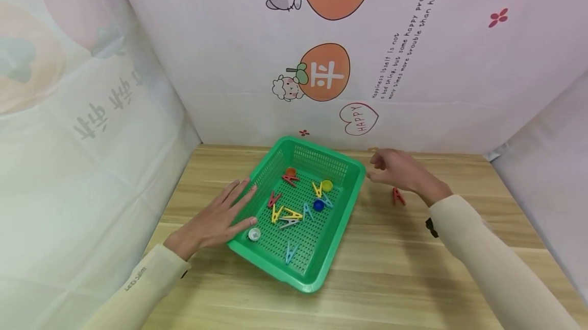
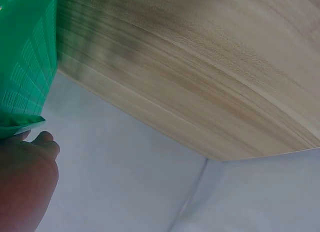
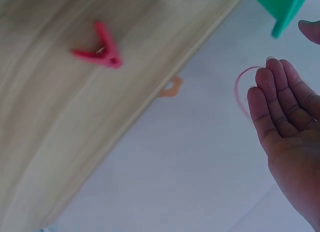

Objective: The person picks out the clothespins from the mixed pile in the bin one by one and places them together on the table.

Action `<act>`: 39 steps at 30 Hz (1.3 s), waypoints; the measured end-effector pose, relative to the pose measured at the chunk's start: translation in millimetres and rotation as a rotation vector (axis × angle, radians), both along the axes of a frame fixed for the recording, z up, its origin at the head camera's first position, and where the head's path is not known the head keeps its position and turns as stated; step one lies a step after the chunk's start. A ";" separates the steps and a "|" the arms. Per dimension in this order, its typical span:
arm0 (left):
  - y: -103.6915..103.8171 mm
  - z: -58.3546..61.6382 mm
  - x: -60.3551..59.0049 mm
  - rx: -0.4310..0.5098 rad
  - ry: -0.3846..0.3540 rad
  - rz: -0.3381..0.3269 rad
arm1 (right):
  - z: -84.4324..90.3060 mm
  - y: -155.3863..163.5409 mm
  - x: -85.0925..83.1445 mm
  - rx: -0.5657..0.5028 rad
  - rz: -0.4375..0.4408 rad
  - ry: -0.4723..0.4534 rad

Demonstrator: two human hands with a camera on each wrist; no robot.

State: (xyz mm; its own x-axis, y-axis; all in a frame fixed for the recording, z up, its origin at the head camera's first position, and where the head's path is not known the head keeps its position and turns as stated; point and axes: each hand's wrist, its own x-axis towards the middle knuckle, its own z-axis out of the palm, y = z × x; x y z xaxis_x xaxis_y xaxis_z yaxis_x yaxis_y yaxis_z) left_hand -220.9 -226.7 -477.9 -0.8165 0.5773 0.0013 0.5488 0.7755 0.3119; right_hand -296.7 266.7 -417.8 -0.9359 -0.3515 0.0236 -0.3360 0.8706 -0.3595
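A green plastic basket point(image 1: 347, 169) stands on the wooden table, with several coloured clothespins and bottle caps in it. My left hand point(image 1: 219, 216) lies flat with straight fingers against the basket's left wall point(image 2: 27, 66). My right hand point(image 1: 398, 169) hovers just right of the basket's far corner point(image 3: 281, 6), fingers relaxed, holding nothing. A red clothespin point(image 1: 397, 196) lies on the table under that wrist, also seen as the red clothespin point(image 3: 100, 50) in the right wrist view.
The wooden table point(image 1: 413, 268) is boxed in by white printed cloth walls point(image 1: 229, 39) on the left, back and right. A small orange piece point(image 1: 372, 149) lies by the back wall near my right hand.
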 end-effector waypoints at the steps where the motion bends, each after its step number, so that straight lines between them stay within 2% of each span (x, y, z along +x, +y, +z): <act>1: -0.1 -0.5 -0.1 0.001 0.002 0.000 | 1.3 -4.8 -1.0 0.000 0.013 0.001; 11: -0.8 0.1 -1.0 0.004 0.004 -0.003 | 6.7 -51.1 -4.9 0.019 0.168 0.057; 17: -2.2 -1.5 -1.8 0.006 0.005 -0.005 | 5.1 -77.1 -3.1 0.035 0.227 -0.020; 22: -1.8 -0.6 -3.2 0.008 -0.010 -0.003 | -4.4 -98.3 1.2 0.081 0.303 -0.081; 28: -2.3 -2.1 -5.2 -0.001 -0.018 -0.008 | -14.5 -116.8 6.0 0.117 0.372 -0.118; 34: -3.8 -2.5 -6.6 0.000 -0.007 -0.014 | -12.8 -134.8 8.4 0.130 0.450 -0.115; 39: -4.8 -0.8 -7.4 -0.003 -0.023 -0.013 | -9.1 -151.9 7.0 0.171 0.470 -0.126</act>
State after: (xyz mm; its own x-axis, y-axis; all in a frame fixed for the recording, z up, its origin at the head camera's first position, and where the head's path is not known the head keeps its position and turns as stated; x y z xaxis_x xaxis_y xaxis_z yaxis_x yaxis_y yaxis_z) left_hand -228.3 -231.5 -478.7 -0.8087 0.5879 -0.0189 0.5517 0.7693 0.3223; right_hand -289.7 114.7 -426.8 -0.6675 -0.7241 -0.1737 -0.6687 0.6855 -0.2879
